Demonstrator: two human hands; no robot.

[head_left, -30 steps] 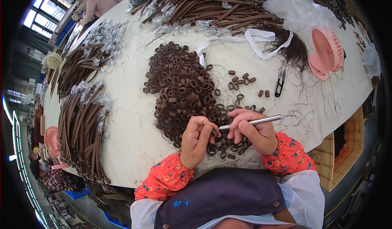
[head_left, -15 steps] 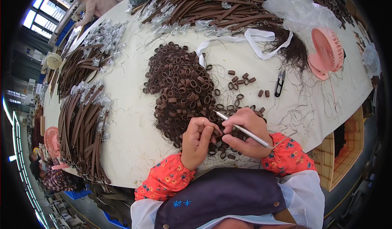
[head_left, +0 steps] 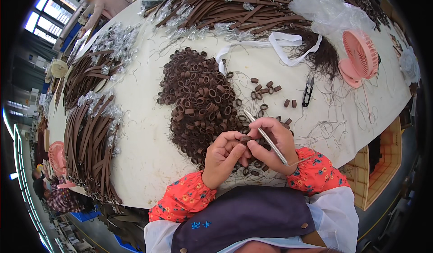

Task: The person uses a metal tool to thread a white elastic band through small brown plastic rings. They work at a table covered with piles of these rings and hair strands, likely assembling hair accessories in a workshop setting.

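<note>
Left hand (head_left: 223, 156) fingers pinch a brown loop (head_left: 245, 139), right hand (head_left: 273, 142) fingers grip a metal rod (head_left: 266, 138), heaped loops (head_left: 196, 102) lying just beyond on the tabletop (head_left: 144, 136).

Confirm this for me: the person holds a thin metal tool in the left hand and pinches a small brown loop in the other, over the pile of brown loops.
Not quite: the head view shows the thin metal tool in the right hand. The left hand pinches the small brown loop. Both are over the near edge of the pile of brown loops.
</note>
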